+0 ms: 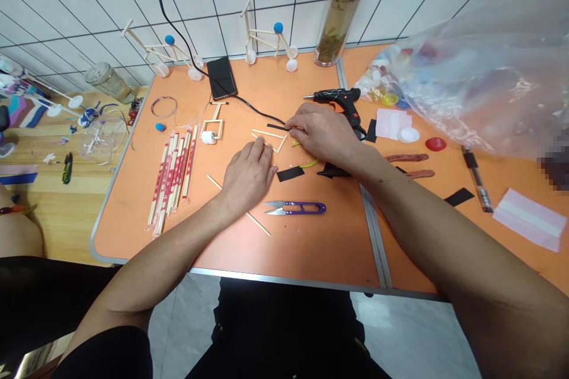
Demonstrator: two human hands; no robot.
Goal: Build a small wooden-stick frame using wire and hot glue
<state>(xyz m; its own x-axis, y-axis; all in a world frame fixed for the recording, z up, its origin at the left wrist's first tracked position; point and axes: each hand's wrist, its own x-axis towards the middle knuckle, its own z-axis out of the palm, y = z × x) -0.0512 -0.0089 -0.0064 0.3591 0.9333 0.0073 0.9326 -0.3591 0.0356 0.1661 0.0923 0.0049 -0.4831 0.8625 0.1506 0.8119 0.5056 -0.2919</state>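
The right hand (317,133) comes in from the right, pinching a black strip (276,127) whose long axis points left, while the left hand (249,176) lies open, palm down.

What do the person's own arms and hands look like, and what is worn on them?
The bare left hand and bare right hand show no gloves, rings or wristbands, and both forearms are bare. A short black sleeve covers the left upper arm; no sleeve shows on the right.
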